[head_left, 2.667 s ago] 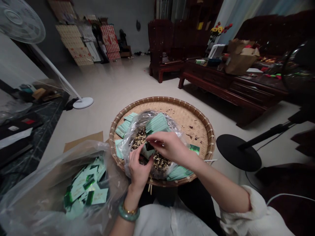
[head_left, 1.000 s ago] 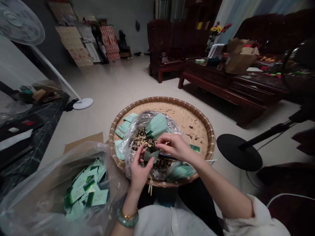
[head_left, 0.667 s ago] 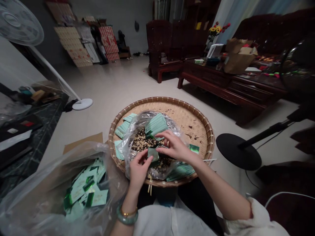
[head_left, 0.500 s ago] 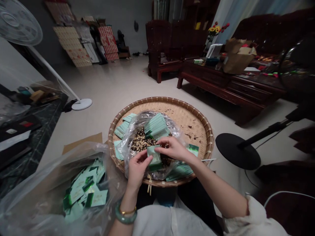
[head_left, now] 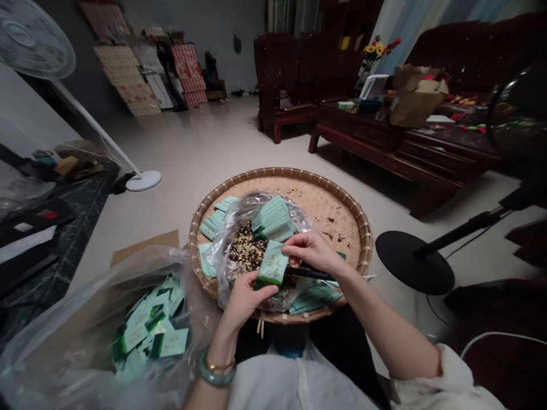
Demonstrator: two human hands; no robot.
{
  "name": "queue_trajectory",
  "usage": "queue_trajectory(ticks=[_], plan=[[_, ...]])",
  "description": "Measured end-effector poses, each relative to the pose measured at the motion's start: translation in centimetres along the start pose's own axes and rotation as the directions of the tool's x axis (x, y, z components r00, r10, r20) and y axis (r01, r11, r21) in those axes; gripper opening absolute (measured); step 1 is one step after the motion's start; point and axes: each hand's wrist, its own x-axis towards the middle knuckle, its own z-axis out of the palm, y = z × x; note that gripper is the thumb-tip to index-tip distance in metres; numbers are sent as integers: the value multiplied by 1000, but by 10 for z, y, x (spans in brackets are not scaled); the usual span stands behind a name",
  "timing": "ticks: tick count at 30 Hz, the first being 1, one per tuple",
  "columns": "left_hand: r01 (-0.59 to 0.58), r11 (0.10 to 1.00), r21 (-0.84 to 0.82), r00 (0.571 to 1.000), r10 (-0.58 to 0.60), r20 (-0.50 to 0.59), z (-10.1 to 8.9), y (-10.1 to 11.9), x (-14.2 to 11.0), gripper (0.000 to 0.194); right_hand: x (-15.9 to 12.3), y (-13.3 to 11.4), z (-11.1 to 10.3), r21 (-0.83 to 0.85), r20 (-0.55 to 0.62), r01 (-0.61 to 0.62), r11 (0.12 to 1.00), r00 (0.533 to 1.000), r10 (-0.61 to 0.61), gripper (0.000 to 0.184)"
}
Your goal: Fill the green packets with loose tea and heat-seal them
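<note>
A pale green sachet (head_left: 273,262) with gold print and a dark green band is held over the open plastic bag. My left hand (head_left: 243,302) grips its lower end between thumb and fingers. At the upper right corner, my right hand (head_left: 311,253) pinches it. Below my right hand a dark, handle-like thing (head_left: 310,274) shows; I cannot make out what it is or whether the hand touches it. The clear plastic bag (head_left: 226,242) holds a dark and cream dried mix (head_left: 245,247). A fanned stack of sachets (head_left: 273,218) lies on the mix.
A round woven bamboo tray (head_left: 337,199) bears the bag and more sachets (head_left: 314,297) around it. At the left, a large plastic bag (head_left: 81,319) contains loose sachets (head_left: 149,324). A white fan (head_left: 143,180), a black stand base (head_left: 414,262) and a wooden table (head_left: 384,142) stand around.
The sachet has tilted and shifted slightly right and up, with its printed face now showing. My right hand has moved a little right, and the dark handle-like thing has come into view.
</note>
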Motion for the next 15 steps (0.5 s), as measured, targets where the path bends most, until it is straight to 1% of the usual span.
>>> queue_trajectory(ticks=[2, 4, 6, 8, 11, 13, 15], plan=[[-17, 1000, 25, 999, 17, 33, -2, 4, 0, 24, 0, 0, -2, 7, 6, -2, 1000, 1000, 2, 30], [-40, 999, 18, 998, 39, 52, -4, 7, -1, 29, 0, 1, -2, 10, 4, 1, 1000, 1000, -1, 31], [-37, 998, -46, 997, 40, 60, -4, 6, 0, 35, 0, 2, 0, -2, 12, 2, 1000, 1000, -2, 32], [-2, 989, -146, 998, 11, 58, -3, 4, 0, 37, -1, 2, 3, -17, 33, -2, 1000, 999, 2, 33], [33, 963, -266, 999, -32, 8, 2, -1, 3, 37, -3, 3, 9, -17, 22, -6, 1000, 1000, 7, 37], [21, 951, -308, 998, -39, -53, 7, -2, 4, 37, -5, 6, 14, -32, 3, -8, 999, 1000, 8, 41], [7, 941, -338, 994, -44, -103, 11, -1, 4, 37, -7, 12, 18, -80, 14, -20, 997, 1000, 21, 41]])
